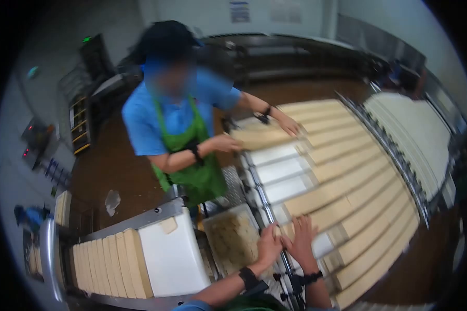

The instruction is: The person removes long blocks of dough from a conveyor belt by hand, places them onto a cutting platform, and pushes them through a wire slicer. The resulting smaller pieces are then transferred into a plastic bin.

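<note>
Long pale dough strips point(358, 192) lie side by side on a wide conveyor with a white belt point(280, 179). My left hand point(269, 248) is at the conveyor's near edge, over the metal rail point(264, 199), its fingers curled together; what they hold, if anything, is hidden. Right beside it, my right hand point(302, 241) reaches over the end of a dough strip with its fingers stretched out. The two hands nearly meet at the thumbs. Dark bands circle both my wrists.
Across from me, a co-worker in a green apron point(197, 150) handles a blurred dough strip point(262, 137) with both hands. A bin point(233, 236) of dough pieces stands between the conveyors. At left, upright dough slabs point(111, 264) sit in a row on another belt point(171, 256).
</note>
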Action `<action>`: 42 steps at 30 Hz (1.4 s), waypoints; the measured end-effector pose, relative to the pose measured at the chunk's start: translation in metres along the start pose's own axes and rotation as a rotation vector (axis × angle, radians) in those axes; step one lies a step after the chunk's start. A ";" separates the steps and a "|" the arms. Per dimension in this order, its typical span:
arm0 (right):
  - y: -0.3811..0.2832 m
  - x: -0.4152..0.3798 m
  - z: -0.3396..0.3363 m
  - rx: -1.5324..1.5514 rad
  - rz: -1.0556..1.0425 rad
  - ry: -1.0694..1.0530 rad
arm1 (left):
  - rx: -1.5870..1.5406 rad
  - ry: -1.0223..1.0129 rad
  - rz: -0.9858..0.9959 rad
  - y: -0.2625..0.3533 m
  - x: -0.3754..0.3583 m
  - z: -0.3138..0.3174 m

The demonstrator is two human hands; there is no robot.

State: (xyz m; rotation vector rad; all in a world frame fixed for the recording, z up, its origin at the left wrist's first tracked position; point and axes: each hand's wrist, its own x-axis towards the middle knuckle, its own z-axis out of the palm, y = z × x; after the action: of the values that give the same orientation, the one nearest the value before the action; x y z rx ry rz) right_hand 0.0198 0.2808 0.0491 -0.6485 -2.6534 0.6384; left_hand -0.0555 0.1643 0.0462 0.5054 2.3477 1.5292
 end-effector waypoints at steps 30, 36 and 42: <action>0.152 0.014 -0.060 -0.380 0.265 0.448 | -0.328 -0.429 -0.086 -0.030 -0.032 0.007; 0.176 0.044 -0.076 -0.524 0.393 0.332 | -0.224 -0.416 -0.188 0.003 -0.034 0.010; 0.175 0.065 -0.075 -0.520 0.506 0.329 | -0.264 -0.384 -0.124 -0.010 -0.037 0.024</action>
State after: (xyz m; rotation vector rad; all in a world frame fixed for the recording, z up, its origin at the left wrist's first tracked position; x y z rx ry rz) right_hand 0.0575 0.4782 0.0399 -1.4558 -2.3414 -0.0683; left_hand -0.0132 0.1632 0.0297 0.5228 1.8246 1.5010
